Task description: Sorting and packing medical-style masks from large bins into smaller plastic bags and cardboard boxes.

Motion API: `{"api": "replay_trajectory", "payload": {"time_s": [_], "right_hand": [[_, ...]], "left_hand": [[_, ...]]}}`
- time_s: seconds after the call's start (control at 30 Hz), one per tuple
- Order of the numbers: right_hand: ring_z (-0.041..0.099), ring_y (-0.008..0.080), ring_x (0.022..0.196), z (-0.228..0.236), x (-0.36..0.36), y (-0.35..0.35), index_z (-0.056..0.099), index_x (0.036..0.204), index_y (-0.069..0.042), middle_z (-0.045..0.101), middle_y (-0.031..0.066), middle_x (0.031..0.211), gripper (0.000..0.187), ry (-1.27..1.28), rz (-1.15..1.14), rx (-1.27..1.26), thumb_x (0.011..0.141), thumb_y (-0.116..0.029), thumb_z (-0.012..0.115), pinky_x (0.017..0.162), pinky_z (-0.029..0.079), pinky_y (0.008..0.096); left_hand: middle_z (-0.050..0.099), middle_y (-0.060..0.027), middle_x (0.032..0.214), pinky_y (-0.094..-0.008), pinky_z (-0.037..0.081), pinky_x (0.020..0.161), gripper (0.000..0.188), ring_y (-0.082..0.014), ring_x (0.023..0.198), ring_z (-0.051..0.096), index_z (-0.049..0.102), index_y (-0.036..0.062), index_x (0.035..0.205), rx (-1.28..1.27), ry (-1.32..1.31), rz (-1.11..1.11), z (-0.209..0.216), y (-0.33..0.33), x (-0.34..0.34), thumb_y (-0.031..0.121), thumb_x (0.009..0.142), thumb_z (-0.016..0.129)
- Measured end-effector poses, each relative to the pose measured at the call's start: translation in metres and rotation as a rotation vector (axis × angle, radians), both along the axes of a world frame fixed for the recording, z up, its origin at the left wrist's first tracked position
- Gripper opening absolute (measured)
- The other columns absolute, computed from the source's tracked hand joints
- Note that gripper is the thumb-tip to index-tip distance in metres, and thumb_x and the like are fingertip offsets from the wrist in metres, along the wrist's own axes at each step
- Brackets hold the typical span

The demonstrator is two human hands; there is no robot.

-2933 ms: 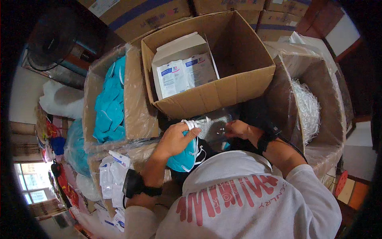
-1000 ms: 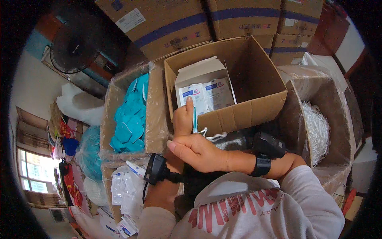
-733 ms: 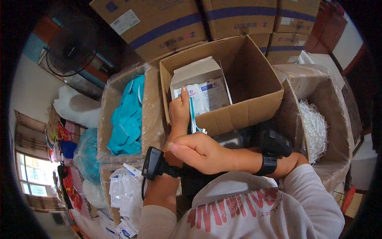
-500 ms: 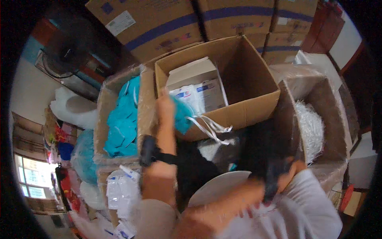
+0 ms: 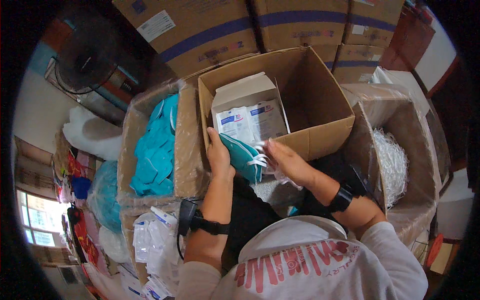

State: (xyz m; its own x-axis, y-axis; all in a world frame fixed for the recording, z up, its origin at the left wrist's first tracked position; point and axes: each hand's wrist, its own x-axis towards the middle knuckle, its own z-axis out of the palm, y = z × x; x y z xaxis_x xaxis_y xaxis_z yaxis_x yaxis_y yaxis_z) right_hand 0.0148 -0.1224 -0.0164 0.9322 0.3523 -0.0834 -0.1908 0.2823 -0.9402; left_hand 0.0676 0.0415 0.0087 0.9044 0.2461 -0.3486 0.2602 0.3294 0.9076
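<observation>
The left hand grips a teal face mask by its left end, fingers clenched around the fold, just in front of the open cardboard box. The right hand pinches the mask's white ear loops — its fingers look closed on them, though the blur makes that hard to confirm. Inside the box, at its far left, lie flat white packets. To the left stands a lined carton of loose teal masks; to the right, one of white loops. Doing this well likely means keeping the mask flat and the loops untangled — a gentle pull, not a yank.
</observation>
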Motion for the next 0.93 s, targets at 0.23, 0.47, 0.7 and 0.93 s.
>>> {"api": "replay_trajectory", "payload": {"time_s": [0.23, 0.47, 0.7, 0.93], "right_hand": [[0.051, 0.014, 0.067, 0.005, -0.03, 0.014, 0.049, 0.103, -0.003, 0.053, 0.005, 0.082, 0.024, -0.245, -0.005, -0.45, 0.088, -0.021, 0.049, 0.062, 0.043, 0.0295], [0.049, 0.0328, 0.084, 0.052, -0.017, 0.038, 0.049, 0.082, 0.001, 0.049, 0.017, 0.088, 0.018, -1.041, -0.166, -0.432, 0.085, -0.017, 0.048, 0.083, 0.037, 0.038], [0.053, 0.0272, 0.07, 0.08, -0.067, 0.075, 0.051, 0.078, -0.002, 0.052, 0.0129, 0.075, 0.023, -0.861, 0.311, -0.235, 0.087, -0.022, 0.044, 0.062, 0.043, 0.0372], [0.055, 0.0199, 0.08, 0.061, -0.057, -0.066, 0.055, 0.093, -0.008, 0.056, 0.0118, 0.089, 0.032, -0.522, 0.059, -0.396, 0.091, -0.034, 0.038, 0.07, 0.045, 0.0336]], "left_hand": [[0.057, -0.01, 0.1, -0.0303, 0.045, 0.075, 0.062, -0.0196, 0.087, 0.055, 0.053, -0.004, 0.107, -0.012, 0.153, 0.147, -0.031, 0.008, 0.001, 0.053, 0.087, 0.037], [0.051, -0.0075, 0.112, -0.0348, 0.039, 0.088, 0.052, -0.0217, 0.1, 0.049, 0.047, 0.0055, 0.116, -0.553, -0.167, -0.119, -0.101, 0.006, -0.001, 0.048, 0.089, 0.035], [0.05, -0.0083, 0.116, -0.0383, 0.036, 0.095, 0.045, -0.0265, 0.102, 0.049, 0.042, 0.007, 0.123, -0.238, -0.543, -0.028, -0.127, 0.103, 0.071, 0.037, 0.09, 0.034], [0.052, -0.0067, 0.116, -0.044, 0.045, 0.083, 0.047, -0.0271, 0.102, 0.05, 0.048, 0.0105, 0.113, -0.405, -0.074, 0.517, -0.016, 0.135, 0.052, 0.048, 0.088, 0.034]]}}
